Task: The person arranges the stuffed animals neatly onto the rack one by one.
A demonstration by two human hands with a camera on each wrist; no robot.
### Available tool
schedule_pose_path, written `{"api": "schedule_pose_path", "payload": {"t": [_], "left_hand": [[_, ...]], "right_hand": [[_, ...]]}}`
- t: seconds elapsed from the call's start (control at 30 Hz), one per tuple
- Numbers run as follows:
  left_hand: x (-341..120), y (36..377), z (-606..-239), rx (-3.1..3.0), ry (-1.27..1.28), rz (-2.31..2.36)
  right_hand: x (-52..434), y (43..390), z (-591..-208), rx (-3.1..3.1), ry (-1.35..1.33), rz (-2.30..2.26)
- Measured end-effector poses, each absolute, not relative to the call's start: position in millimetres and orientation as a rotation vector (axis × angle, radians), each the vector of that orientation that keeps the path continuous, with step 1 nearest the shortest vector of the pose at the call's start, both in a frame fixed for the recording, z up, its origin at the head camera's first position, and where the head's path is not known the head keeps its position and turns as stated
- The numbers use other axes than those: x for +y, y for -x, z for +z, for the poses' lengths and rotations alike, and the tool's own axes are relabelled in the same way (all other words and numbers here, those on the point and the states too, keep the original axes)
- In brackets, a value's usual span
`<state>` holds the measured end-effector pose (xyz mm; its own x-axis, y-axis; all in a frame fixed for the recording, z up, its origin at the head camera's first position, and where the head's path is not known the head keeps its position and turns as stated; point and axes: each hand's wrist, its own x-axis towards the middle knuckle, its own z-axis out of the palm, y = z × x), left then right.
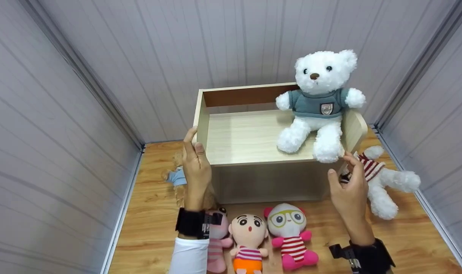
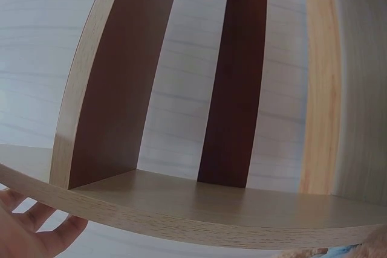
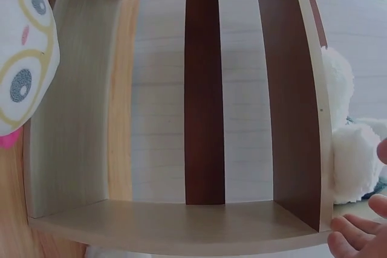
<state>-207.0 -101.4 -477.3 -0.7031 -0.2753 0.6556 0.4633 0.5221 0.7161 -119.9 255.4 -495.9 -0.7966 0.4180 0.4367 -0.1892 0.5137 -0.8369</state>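
Observation:
A light wooden shelf [image 1: 250, 137] stands on the floor against the wall, its open front facing me. A white teddy bear [image 1: 318, 99] in a teal sweater sits on its top at the right. My left hand [image 1: 195, 148] rests with straight fingers against the shelf's upper left corner; the left wrist view shows the fingers [image 2: 36, 231] under the shelf's edge [image 2: 199, 203]. My right hand [image 1: 347, 175] hovers with relaxed fingers at the front right corner, below the bear's foot, holding nothing. In the right wrist view the fingertips [image 3: 360, 237] are just clear of the shelf [image 3: 181, 222], with the bear [image 3: 344, 149] beside it.
Three dolls lie in front of the shelf: a pink one [image 1: 215, 236], one in orange shorts [image 1: 248, 236] and a white one with glasses [image 1: 290, 232] [image 3: 24, 58]. A white striped plush [image 1: 379, 179] lies at the right, a brown plush [image 1: 176, 177] at the left. Grey walls enclose the floor.

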Motion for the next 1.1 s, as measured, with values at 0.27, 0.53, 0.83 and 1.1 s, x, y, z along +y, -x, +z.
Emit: {"api": "schedule_pose_path", "payload": {"t": [0.27, 0.53, 0.83, 1.1], "left_hand": [[-102.2, 207.1, -478.1, -2.000, 0.153, -1.221], [-101.2, 206.8, -477.5, -1.991, 0.159, -1.234], [-100.5, 207.3, -476.7, -1.997, 0.157, -1.232], [-100.8, 206.7, -478.6, -2.011, 0.143, -1.215]], "right_hand": [[256.7, 112.0, -498.3, -2.221, 0.228, 1.295], [273.8, 111.7, -507.8, -2.271, 0.331, 1.255], [306.6, 118.1, -513.1, -2.293, 0.445, 1.229], [338.8, 123.8, -522.7, -2.349, 0.635, 1.291]]}}
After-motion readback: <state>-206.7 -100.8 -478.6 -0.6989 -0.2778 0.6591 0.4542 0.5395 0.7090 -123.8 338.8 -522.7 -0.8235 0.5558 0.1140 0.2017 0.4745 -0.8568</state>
